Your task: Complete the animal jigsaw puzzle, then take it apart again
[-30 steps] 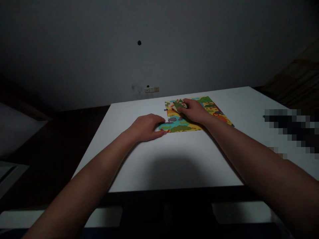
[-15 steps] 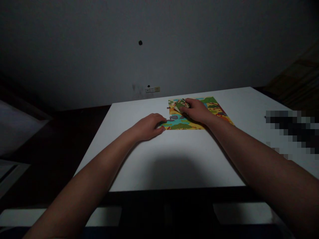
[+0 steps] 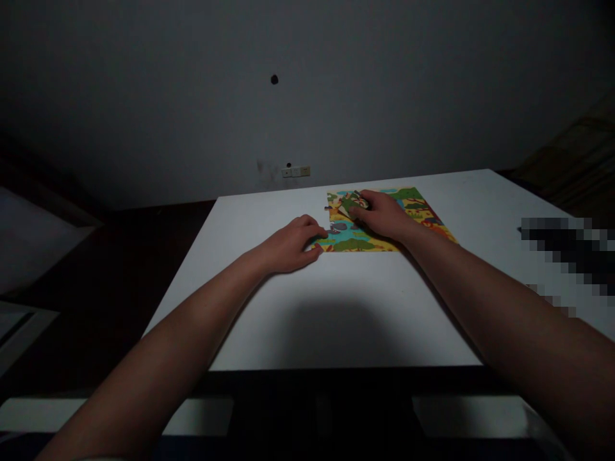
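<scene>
On the white table (image 3: 269, 320) lies a colourful jigsaw puzzle (image 3: 355, 245) printed with green trees, blue water and a grey animal. Its left edge is uneven, with a tab sticking out. My left hand (image 3: 293, 244) rests at the near left corner, thumb and index finger on either side of a corner puzzle piece (image 3: 318, 242). Above the puzzle's far left part, my right hand (image 3: 384, 213) is closed on green-patterned puzzle pieces (image 3: 346, 206), held slightly tilted. My fingers hide part of them, so I cannot tell how many there are.
Toward the right of the table sits a dark, pixelated object (image 3: 567, 250). A grey wall (image 3: 192, 115) with sockets (image 3: 296, 172) rises behind the table. The near table edge (image 3: 336, 369) runs below my forearms.
The whole view has shifted slightly. My left fingers stay at the puzzle's corner, and my right hand still holds the green pieces over the puzzle with hardly any movement.
</scene>
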`<state>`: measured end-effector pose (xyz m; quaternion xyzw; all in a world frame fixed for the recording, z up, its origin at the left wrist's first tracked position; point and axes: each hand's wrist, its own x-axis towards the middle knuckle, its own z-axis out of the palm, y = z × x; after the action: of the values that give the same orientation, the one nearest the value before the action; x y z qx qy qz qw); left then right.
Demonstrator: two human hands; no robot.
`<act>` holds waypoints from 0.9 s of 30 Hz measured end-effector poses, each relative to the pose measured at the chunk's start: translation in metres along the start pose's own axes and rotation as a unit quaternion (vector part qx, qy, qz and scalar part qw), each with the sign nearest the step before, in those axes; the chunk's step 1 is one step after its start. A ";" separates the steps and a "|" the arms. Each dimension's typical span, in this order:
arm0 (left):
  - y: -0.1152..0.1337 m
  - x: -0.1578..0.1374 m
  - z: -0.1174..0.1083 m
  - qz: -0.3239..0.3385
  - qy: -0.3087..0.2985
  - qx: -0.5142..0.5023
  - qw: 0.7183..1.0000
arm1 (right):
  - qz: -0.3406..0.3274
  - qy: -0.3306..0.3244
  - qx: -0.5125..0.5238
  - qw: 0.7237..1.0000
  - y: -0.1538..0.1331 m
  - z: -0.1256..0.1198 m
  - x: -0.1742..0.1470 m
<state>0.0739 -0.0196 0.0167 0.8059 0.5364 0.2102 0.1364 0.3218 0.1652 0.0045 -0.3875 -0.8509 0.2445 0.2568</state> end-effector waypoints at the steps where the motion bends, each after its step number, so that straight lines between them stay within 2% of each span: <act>1: 0.000 0.000 0.000 0.001 0.000 0.001 1.000 | -0.004 0.000 -0.001 1.000 0.000 0.000 0.000; 19: 0.000 0.000 0.000 0.005 0.008 -0.002 1.000 | -0.038 -0.012 -0.012 0.999 0.000 0.001 -0.001; 27: 0.000 0.000 0.001 0.002 0.020 -0.015 1.000 | -0.028 -0.021 -0.014 0.999 -0.003 0.000 -0.001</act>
<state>0.0744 -0.0195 0.0160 0.8006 0.5338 0.2347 0.1377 0.3209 0.1631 0.0066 -0.3615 -0.8699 0.2336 0.2406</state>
